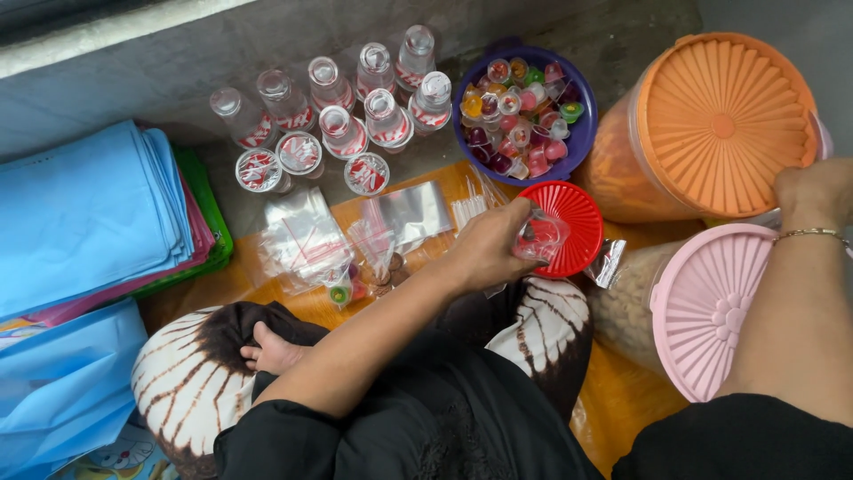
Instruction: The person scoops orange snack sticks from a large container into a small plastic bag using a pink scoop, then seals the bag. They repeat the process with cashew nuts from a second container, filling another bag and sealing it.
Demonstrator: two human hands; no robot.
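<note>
My left hand (490, 247) reaches forward over my knee and grips a small clear plastic bag (539, 236) with something red inside. It holds the bag just above a red ribbed lid (579, 213) lying on the orange mat (622, 391). My right hand (813, 191), with a thin bracelet at the wrist, is curled against the rim of a big orange-lidded jar (711, 124). Its fingers are hidden. A pink-lidded jar (711, 307) lies under my right forearm.
A purple bowl (582, 133) full of small coloured jelly cups stands behind the red lid. Several small clear bottles (355, 98) with red-white labels stand at the back. Loose clear bags (302, 236) lie mid-floor, and blue bags (80, 213) are stacked at the left.
</note>
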